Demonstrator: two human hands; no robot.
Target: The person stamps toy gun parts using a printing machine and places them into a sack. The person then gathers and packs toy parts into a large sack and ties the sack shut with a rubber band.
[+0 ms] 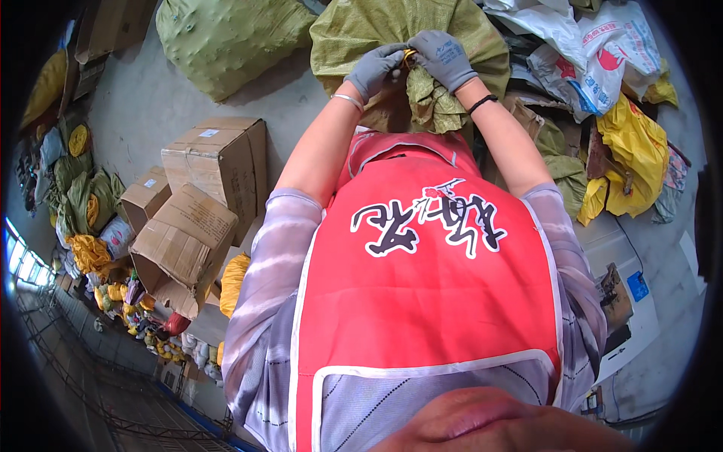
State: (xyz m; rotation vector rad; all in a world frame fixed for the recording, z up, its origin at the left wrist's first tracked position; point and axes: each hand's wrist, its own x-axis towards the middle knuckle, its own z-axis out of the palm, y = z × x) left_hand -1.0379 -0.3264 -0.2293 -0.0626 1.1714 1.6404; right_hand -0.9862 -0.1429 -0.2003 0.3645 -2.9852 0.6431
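Observation:
A large green woven sack (pixel 361 26) sits in front of me with its mouth bunched together. Its gathered neck (pixel 433 98) hangs down toward me in loose folds. Around the neck shows a short piece of yellow tie (pixel 409 56). My left hand (pixel 375 71), in a grey glove, pinches at the tie from the left, fingers curled. From the right, my right hand (pixel 443 59), gloved the same, closes on the gathered neck beside the tie. The fingertips of both hands nearly meet there, and what lies under them is partly hidden.
Another stuffed green sack (pixel 233 41) lies beyond on the left. Cardboard boxes (pixel 218 154) stand on the concrete floor to my left. White printed sacks (pixel 595 56) and yellow sacks (pixel 633 158) are heaped at right. Many more bundles line the far left.

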